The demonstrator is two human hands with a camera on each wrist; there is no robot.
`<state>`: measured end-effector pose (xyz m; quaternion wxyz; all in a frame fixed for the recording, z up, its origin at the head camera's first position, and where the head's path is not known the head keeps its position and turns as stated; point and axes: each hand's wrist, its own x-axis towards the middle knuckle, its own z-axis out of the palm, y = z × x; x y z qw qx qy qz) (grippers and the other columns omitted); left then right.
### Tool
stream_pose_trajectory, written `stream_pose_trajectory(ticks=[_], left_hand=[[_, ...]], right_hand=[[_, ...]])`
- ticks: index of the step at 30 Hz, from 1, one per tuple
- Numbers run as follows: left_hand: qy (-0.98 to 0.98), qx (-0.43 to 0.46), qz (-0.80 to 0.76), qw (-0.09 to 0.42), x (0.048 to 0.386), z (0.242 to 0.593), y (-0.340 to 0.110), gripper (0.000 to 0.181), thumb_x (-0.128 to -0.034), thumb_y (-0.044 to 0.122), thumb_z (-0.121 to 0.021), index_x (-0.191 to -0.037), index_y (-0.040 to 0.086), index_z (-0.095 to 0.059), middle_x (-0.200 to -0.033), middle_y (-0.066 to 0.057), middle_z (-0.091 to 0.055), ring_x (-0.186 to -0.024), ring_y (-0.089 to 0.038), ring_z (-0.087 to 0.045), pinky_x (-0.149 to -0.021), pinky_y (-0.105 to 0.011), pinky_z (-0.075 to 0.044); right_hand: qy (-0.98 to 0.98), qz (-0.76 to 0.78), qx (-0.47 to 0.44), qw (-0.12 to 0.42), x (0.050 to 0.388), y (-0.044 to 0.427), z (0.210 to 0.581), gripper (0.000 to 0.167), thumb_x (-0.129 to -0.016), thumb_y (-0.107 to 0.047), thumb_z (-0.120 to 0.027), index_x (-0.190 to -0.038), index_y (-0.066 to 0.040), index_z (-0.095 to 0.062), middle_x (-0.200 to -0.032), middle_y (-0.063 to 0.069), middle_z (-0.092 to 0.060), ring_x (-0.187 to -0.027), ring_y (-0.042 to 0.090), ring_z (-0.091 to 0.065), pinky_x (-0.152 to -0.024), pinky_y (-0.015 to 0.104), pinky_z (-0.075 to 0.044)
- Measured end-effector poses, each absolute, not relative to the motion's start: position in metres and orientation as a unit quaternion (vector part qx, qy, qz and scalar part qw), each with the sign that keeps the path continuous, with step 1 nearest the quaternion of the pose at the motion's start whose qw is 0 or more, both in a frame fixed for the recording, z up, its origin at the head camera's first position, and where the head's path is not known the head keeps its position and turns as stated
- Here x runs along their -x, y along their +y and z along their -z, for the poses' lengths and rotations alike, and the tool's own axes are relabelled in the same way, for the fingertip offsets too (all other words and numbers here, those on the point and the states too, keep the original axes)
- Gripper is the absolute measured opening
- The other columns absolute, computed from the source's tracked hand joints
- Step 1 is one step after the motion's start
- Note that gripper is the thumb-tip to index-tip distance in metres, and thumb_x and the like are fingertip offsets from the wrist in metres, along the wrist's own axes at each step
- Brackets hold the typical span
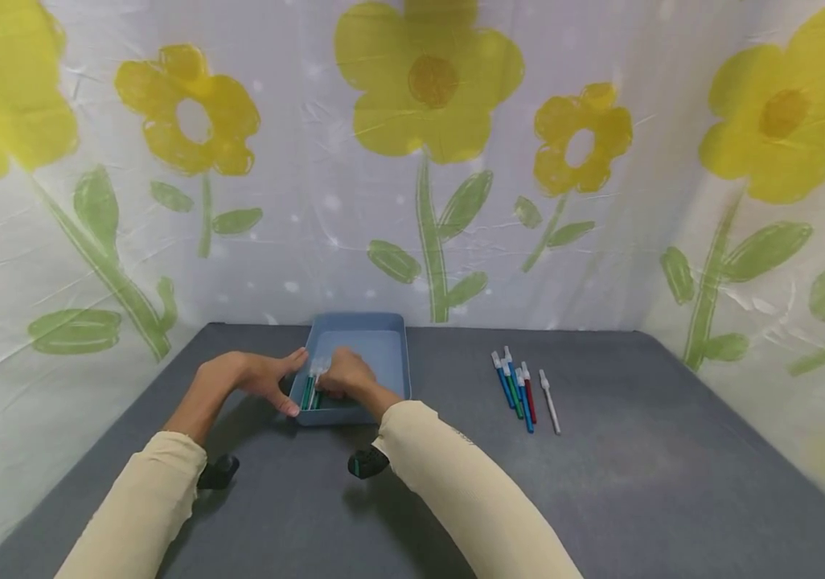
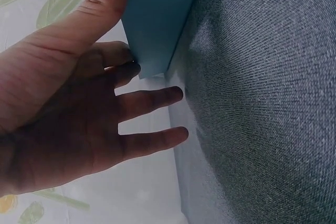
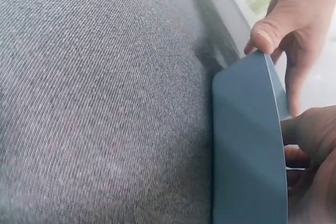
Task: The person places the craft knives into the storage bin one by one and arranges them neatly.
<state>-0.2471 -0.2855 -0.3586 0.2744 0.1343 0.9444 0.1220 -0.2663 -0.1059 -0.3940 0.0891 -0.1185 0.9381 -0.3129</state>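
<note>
A blue tray [image 1: 372, 323] lies at the back left of the table. Inside its near left part are several green markers [image 1: 307, 392] with pale caps. My left hand [image 1: 264, 376] touches the tray's left side, the thumb at its near left corner; in the left wrist view its other fingers [image 2: 149, 141] are spread and straight. My right hand [image 1: 346, 374] reaches into the tray beside the markers, fingers bent downward. In the right wrist view the tray wall [image 3: 247, 145] partly hides those fingers, so whether they hold a marker cannot be told.
Right of the tray, several blue, green and red markers [image 1: 517, 390] with pale caps lie in a loose bunch on the grey table [image 1: 630, 466]. A white marker [image 1: 549, 402] lies just beside them. Behind the table hangs a flower-patterned curtain [image 1: 297, 201].
</note>
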Motion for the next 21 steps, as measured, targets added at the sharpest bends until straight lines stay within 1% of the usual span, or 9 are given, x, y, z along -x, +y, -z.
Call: stream_pose_trajectory(ticks=[3, 8, 12, 14, 16, 18, 19, 20, 21], left_hand=[[0.944, -0.133, -0.121, 0.277, 0.247, 0.359, -0.286, 0.131, -0.0858, 0.060, -0.079, -0.168, 0.004, 0.007, -0.173, -0.027, 0.013, -0.160, -0.054, -0.008, -0.123, -0.070, -0.023], [0.942, -0.134, -0.125, 0.280, 0.245, 0.360, -0.287, 0.132, -0.0856, 0.060, -0.080, -0.167, 0.003, 0.007, -0.173, -0.027, 0.014, -0.160, -0.054, -0.007, -0.123, -0.069, -0.023], [0.940, -0.133, -0.128, 0.286, 0.242, 0.361, -0.288, 0.132, -0.0858, 0.059, -0.080, -0.167, 0.002, 0.008, -0.173, -0.028, 0.015, -0.160, -0.054, -0.007, -0.123, -0.069, -0.023], [0.941, -0.131, -0.129, 0.286, 0.242, 0.361, -0.286, 0.131, -0.0865, 0.058, -0.079, -0.167, 0.002, 0.008, -0.173, -0.028, 0.015, -0.160, -0.054, -0.006, -0.124, -0.069, -0.023], [0.942, -0.129, -0.126, 0.282, 0.242, 0.361, -0.283, 0.130, -0.0870, 0.057, -0.079, -0.167, 0.003, 0.007, -0.173, -0.027, 0.015, -0.161, -0.053, -0.006, -0.124, -0.068, -0.022], [0.943, -0.131, -0.125, 0.280, 0.244, 0.361, -0.282, 0.128, -0.0883, 0.056, -0.079, -0.167, 0.003, 0.007, -0.173, -0.026, 0.016, -0.161, -0.053, -0.005, -0.124, -0.068, -0.022], [0.944, -0.129, -0.125, 0.278, 0.244, 0.361, -0.282, 0.128, -0.0886, 0.055, -0.079, -0.167, 0.003, 0.007, -0.173, -0.026, 0.016, -0.161, -0.053, -0.005, -0.124, -0.068, -0.022], [0.944, -0.127, -0.127, 0.278, 0.244, 0.361, -0.282, 0.128, -0.0884, 0.055, -0.079, -0.167, 0.004, 0.007, -0.173, -0.026, 0.016, -0.161, -0.053, -0.004, -0.124, -0.068, -0.022], [0.944, -0.126, -0.126, 0.277, 0.244, 0.361, -0.283, 0.128, -0.0886, 0.055, -0.079, -0.167, 0.004, 0.008, -0.173, -0.026, 0.016, -0.161, -0.053, -0.004, -0.124, -0.068, -0.022]], right_hand=[[0.934, 0.321, 0.126, 0.092, 0.265, -0.105, 0.394, 0.037, -0.093, -0.018, -0.078, -0.065, -0.011, -0.055, -0.054, -0.002, -0.051, -0.049, 0.012, -0.047, -0.048, 0.026, -0.037], [0.921, 0.344, 0.146, 0.110, 0.265, -0.100, 0.394, 0.034, -0.092, -0.015, -0.079, -0.067, -0.010, -0.057, -0.056, 0.001, -0.057, -0.051, 0.013, -0.053, -0.049, 0.025, -0.042], [0.918, 0.337, 0.170, 0.123, 0.263, -0.088, 0.387, 0.023, -0.095, -0.017, -0.075, -0.078, -0.001, -0.075, -0.069, 0.011, -0.075, -0.052, 0.013, -0.057, -0.050, 0.025, -0.047], [0.914, 0.335, 0.195, 0.123, 0.261, -0.075, 0.381, 0.024, -0.097, -0.018, -0.073, -0.090, 0.003, -0.081, -0.081, 0.018, -0.080, -0.058, 0.018, -0.065, -0.057, 0.028, -0.053], [0.910, 0.328, 0.226, 0.117, 0.258, -0.056, 0.372, 0.027, -0.099, -0.020, -0.070, -0.100, 0.005, -0.081, -0.090, 0.021, -0.081, -0.069, 0.026, -0.073, -0.065, 0.032, -0.058], [0.907, 0.320, 0.252, 0.104, 0.257, -0.036, 0.363, 0.029, -0.101, -0.020, -0.069, -0.106, 0.006, -0.080, -0.094, 0.024, -0.080, -0.083, 0.035, -0.077, -0.073, 0.038, -0.061], [0.908, 0.314, 0.260, 0.095, 0.257, -0.026, 0.359, 0.028, -0.101, -0.019, -0.069, -0.106, 0.006, -0.080, -0.094, 0.024, -0.080, -0.089, 0.036, -0.078, -0.074, 0.038, -0.061], [0.910, 0.307, 0.265, 0.085, 0.257, -0.016, 0.356, 0.026, -0.101, -0.019, -0.070, -0.100, 0.005, -0.081, -0.091, 0.024, -0.080, -0.088, 0.037, -0.078, -0.070, 0.036, -0.060], [0.913, 0.298, 0.266, 0.077, 0.258, -0.006, 0.353, 0.027, -0.101, -0.018, -0.070, -0.088, 0.003, -0.081, -0.081, 0.023, -0.078, -0.077, 0.036, -0.076, -0.064, 0.032, -0.056]])
